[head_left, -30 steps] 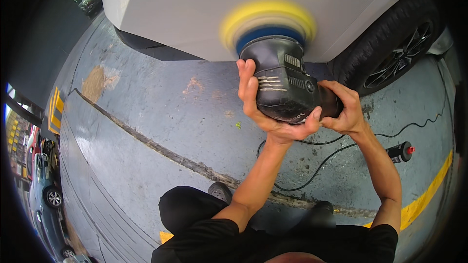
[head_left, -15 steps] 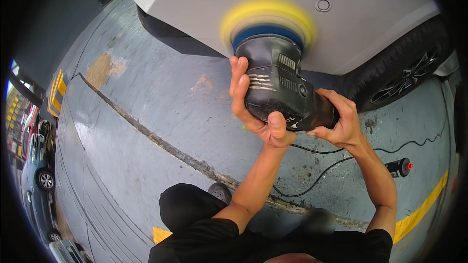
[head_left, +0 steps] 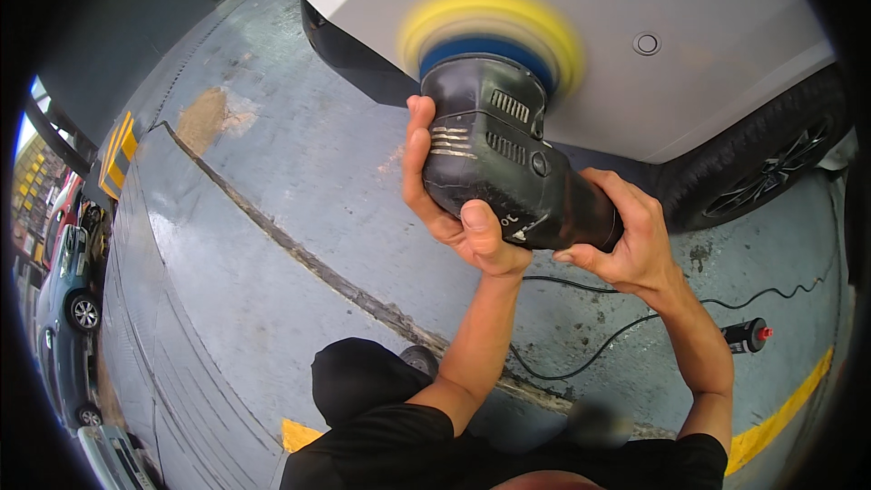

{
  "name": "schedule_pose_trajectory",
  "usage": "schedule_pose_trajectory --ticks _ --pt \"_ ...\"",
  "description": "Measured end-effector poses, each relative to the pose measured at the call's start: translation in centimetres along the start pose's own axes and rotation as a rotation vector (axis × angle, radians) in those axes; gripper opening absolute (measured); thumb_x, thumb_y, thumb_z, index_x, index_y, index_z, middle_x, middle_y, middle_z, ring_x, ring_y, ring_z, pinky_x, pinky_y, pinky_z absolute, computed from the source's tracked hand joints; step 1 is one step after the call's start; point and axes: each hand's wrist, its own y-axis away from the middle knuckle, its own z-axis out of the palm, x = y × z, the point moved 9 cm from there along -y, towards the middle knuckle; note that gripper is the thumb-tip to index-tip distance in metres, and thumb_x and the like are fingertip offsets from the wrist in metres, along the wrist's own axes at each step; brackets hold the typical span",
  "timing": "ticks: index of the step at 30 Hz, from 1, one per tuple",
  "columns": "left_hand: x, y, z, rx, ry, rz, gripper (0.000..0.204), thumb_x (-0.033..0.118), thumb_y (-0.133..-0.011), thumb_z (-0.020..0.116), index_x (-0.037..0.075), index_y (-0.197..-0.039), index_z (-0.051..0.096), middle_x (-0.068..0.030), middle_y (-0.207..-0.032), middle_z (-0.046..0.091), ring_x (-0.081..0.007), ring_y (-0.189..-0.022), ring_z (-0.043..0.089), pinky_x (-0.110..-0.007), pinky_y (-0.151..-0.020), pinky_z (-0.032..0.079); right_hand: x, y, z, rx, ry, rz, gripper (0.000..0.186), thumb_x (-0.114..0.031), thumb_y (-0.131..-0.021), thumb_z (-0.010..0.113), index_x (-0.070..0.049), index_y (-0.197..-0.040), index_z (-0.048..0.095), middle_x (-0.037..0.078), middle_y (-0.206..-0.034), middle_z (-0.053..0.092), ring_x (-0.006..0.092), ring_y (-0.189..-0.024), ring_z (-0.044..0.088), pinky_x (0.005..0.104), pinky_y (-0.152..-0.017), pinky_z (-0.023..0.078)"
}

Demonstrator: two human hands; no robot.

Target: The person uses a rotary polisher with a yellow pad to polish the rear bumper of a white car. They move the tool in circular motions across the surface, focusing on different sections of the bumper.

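A black power polisher (head_left: 494, 163) presses its blurred, spinning yellow pad (head_left: 490, 9) with a blue backing against a white car body panel (head_left: 680, 0), left of a small round fitting (head_left: 646, 44). My left hand (head_left: 454, 204) is wrapped round the polisher's head housing, fingers along its left side and thumb underneath. My right hand (head_left: 626, 231) grips the rear handle at the right, its thumb below it. A black cord (head_left: 603, 336) trails over the floor beneath my arms.
The car's wheel (head_left: 762, 168) is at right, above a red-capped black bottle (head_left: 744, 336) lying on the grey floor (head_left: 254, 290). A yellow-striped barrier (head_left: 118, 154) and dark wall (head_left: 109, 45) stand at left, with parked cars (head_left: 63, 327) beyond. My bent knee (head_left: 363, 372) is below.
The polisher and both hands have shifted left along the panel, toward its left corner. The view has shifted, so the car and wheel appear further right and lower. The pad stays blurred.
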Motion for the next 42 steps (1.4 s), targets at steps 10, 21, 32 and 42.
schedule_pose_trajectory --ticks 10,21,32,42 --pt "0.6 -2.8 -0.8 -0.001 0.067 0.037 0.07 0.045 -0.099 0.046 -0.001 -0.151 0.038 -0.0262 -0.156 0.044 -0.0415 -0.135 0.055 -0.05 -0.107 0.056 -2.9 -2.0 0.9 -0.008 0.008 -0.044 0.074 -0.048 -0.072 0.091 -0.004 -0.124 0.064 0.017 -0.101 0.074 0.0381 -0.089 0.073 0.045 -0.078 0.058" --pt "1.3 -6.1 -0.8 0.029 0.146 0.041 0.076 0.044 -0.093 0.054 -0.005 -0.149 0.039 -0.0255 -0.154 0.046 -0.0415 -0.12 0.066 -0.048 -0.092 0.065 -4.0 -3.2 2.3 0.056 -0.025 -0.028 0.078 -0.06 -0.075 0.089 -0.006 -0.124 0.062 0.016 -0.093 0.074 0.0373 -0.08 0.075 0.0455 -0.068 0.058" --pt "1.7 -5.9 0.2 -0.088 0.098 0.137 0.072 0.043 -0.093 0.053 -0.005 -0.146 0.043 -0.0275 -0.151 0.049 -0.0427 -0.126 0.062 -0.05 -0.094 0.064 -2.5 -0.5 3.8 0.361 -0.054 0.005 0.078 -0.065 -0.072 0.088 -0.01 -0.124 0.068 0.01 -0.085 0.068 0.0323 -0.073 0.07 0.0423 -0.067 0.056" --pt "2.5 -3.7 2.5 -0.254 0.039 0.156 0.069 0.041 -0.093 0.06 -0.002 -0.146 0.049 -0.0282 -0.151 0.051 -0.0444 -0.146 0.043 -0.058 -0.119 0.042 -0.6 1.3 3.2 0.442 -0.164 -0.001 0.081 -0.059 -0.07 0.09 -0.008 -0.128 0.067 0.011 -0.089 0.072 0.0324 -0.076 0.072 0.0423 -0.067 0.058"
